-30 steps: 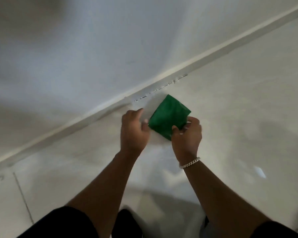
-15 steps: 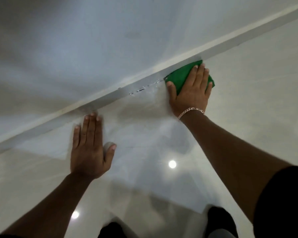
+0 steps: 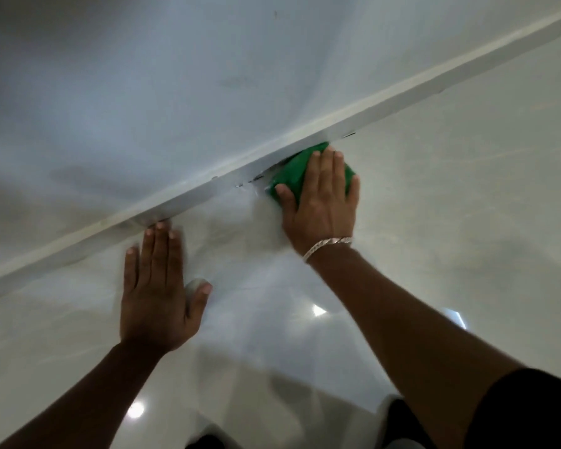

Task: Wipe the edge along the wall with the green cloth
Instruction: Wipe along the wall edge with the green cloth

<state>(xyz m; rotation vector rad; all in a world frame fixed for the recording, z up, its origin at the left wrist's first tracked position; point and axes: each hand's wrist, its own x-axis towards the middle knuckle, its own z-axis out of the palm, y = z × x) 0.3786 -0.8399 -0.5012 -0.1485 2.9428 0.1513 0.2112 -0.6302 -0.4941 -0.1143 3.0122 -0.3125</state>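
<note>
A folded green cloth [image 3: 293, 171] lies on the glossy floor, pushed against the white skirting edge [image 3: 188, 197] at the foot of the wall. My right hand [image 3: 321, 202] presses flat on top of it, fingers spread, a silver bracelet on the wrist; most of the cloth is hidden under the palm. My left hand [image 3: 159, 290] rests flat on the floor to the left, fingers apart, fingertips close to the skirting and holding nothing. Small dark marks [image 3: 250, 181] show along the joint just left of the cloth.
The white wall [image 3: 208, 76] fills the upper half, with faint smudges. The pale glossy tile floor [image 3: 450, 205] reflects ceiling lights. My dark-clothed knees [image 3: 531, 416] are at the bottom edge. The skirting runs diagonally from lower left to upper right.
My right hand took the cloth from both hands and pressed it against the skirting, now sliding it left along the edge. My left hand dropped flat on the floor and moved nearer the wall.
</note>
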